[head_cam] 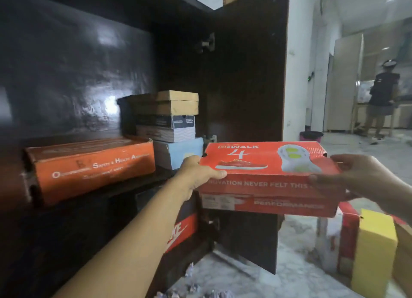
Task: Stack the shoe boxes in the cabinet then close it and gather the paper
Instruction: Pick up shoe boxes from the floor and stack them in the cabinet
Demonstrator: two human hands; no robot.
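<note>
Dark cabinet [78, 59] stands open, its shelf [133, 186] holding stacked boxes [176, 117] and an orange box [89, 164]. Just before it, both hands grasp a red shoe box [267, 175]: left hand [198, 175] and right hand [361, 177] at opposite ends. Crumpled paper [191, 288] lies on the floor.

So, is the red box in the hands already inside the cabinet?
Out. Both hands hold the red box in front of the open cabinet door, not on the shelf.

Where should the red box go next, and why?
Probably leftward onto the orange box lying on the shelf. Both hands, left hand and right hand, hold the red box outside the open cabinet door, and the stack beside it is already tall.
</note>
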